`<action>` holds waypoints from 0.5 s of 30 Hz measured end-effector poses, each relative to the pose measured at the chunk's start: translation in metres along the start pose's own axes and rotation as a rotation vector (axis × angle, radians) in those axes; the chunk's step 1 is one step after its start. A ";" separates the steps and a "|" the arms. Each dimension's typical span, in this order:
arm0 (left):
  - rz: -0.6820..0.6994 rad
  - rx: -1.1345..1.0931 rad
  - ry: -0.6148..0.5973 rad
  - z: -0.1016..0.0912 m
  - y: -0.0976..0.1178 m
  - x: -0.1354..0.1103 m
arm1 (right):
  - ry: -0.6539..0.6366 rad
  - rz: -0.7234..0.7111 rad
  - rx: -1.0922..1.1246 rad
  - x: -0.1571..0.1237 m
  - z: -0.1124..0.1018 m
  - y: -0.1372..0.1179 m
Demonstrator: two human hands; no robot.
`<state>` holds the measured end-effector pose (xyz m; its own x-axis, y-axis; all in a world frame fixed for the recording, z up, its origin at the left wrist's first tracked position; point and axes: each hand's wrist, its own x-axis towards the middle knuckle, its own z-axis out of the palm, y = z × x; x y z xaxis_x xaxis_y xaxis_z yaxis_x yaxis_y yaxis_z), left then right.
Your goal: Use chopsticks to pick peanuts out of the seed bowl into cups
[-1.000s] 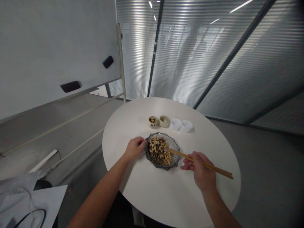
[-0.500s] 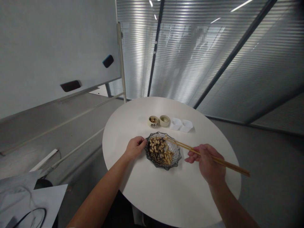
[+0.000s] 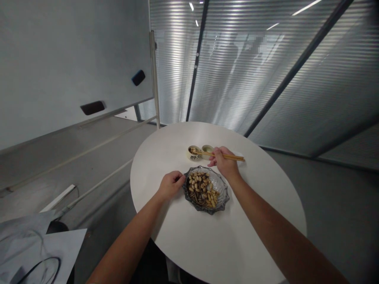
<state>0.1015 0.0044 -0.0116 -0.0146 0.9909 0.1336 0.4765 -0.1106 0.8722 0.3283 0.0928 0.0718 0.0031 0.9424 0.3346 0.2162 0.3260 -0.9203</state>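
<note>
My left hand (image 3: 171, 184) is closed on the left rim of a scalloped glass bowl (image 3: 226, 194). Pistachios (image 3: 197, 180), dark striped seeds (image 3: 196, 198) and pale peanut-like nuts (image 3: 212, 197) lie inside it. Beyond the bowl, my right hand (image 3: 225, 161) grips a pair of wooden chopsticks (image 3: 235, 157), pointing left. Their tips are at the mouth of a small cream cup with black lettering (image 3: 194, 157), which has nuts in it. Whether the tips pinch a nut is too small to tell. A second small cup (image 3: 207, 148) stands beside it, partly behind the chopsticks.
White dishes (image 3: 240, 154) are mostly hidden behind my right hand. Everything stands on a round white table (image 3: 189, 240). A whiteboard (image 3: 74, 51) on a frame is at the left, ribbed glass panels (image 3: 231, 79) behind. Papers (image 3: 68, 246) and a cable lie at lower left.
My right hand has carried the chopsticks up and left, from the glass bowl to the lettered cup. My left hand stays on the bowl's rim. The view has shifted slightly.
</note>
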 end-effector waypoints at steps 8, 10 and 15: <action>0.026 0.036 -0.019 -0.003 0.000 0.000 | 0.004 -0.016 0.020 -0.006 -0.009 -0.001; 0.028 0.044 -0.019 -0.003 0.000 0.000 | 0.025 0.005 0.070 -0.014 -0.016 -0.008; 0.019 0.034 -0.013 -0.002 0.001 0.000 | 0.086 0.108 0.174 -0.051 -0.038 -0.021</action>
<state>0.1006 0.0039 -0.0096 0.0062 0.9897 0.1432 0.5066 -0.1266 0.8528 0.3610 0.0347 0.0818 0.1020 0.9652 0.2410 0.0386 0.2382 -0.9704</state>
